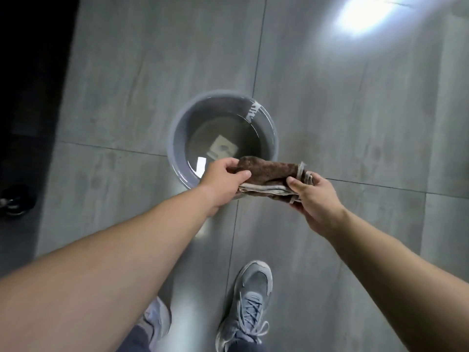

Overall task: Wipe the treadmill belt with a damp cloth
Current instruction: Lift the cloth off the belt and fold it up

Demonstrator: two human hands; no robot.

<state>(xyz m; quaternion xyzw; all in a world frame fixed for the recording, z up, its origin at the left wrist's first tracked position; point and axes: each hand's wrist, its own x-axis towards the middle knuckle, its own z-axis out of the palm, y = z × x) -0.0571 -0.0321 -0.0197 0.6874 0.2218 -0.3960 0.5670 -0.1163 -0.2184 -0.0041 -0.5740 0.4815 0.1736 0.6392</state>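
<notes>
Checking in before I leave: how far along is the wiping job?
Early. Done: basin of water on the floor, cloth picked up. In hand: left hand and right hand grip the folded cloth's ends over the basin's near rim. Left: no treadmill in view; wiping looks unstarted. Cloth's wetness: cannot tell.

Floor (355,123): large grey tiles, mottled, with thin dark grout lines (258,59) crossing near centre. Bright glare patch (365,13) at upper right.

Round grey basin (182,128) stands on the floor over the grout crossing. It holds clear water (236,133), with a pale label (223,149) on the bottom and a white marking (254,111) on the far inner wall.

Grey-blue laced sneaker (251,295) below the basin; second sneaker (157,318) to its left, partly hidden.

Dark unlit strip (30,72) along left edge, with a blurred black object (16,200) in it, kind unclear.
</notes>
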